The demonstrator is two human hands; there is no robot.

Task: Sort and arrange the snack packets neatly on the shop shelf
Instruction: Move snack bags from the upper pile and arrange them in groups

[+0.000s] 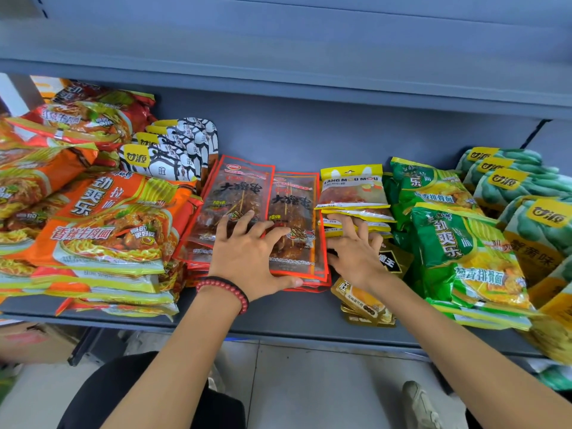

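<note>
Two stacks of red-edged skewer snack packets [294,193] lie side by side in the middle of the grey shelf [278,317]. My left hand [247,255] rests flat on them with fingers spread, thumb at the front edge of the right stack. Just right of them sits a pile of yellow-topped packets [353,190]. My right hand [356,249] lies beside that pile, fingers straight and touching its lower packets. Beneath that hand lie gold and black packets [365,305].
Orange noodle packets [102,224] are heaped on the left, with black-and-white pouches [173,150] behind them. Green noodle packets [458,243] and green-white pouches [520,184] fill the right. An upper shelf [278,72] overhangs. A cardboard box [34,342] stands at lower left.
</note>
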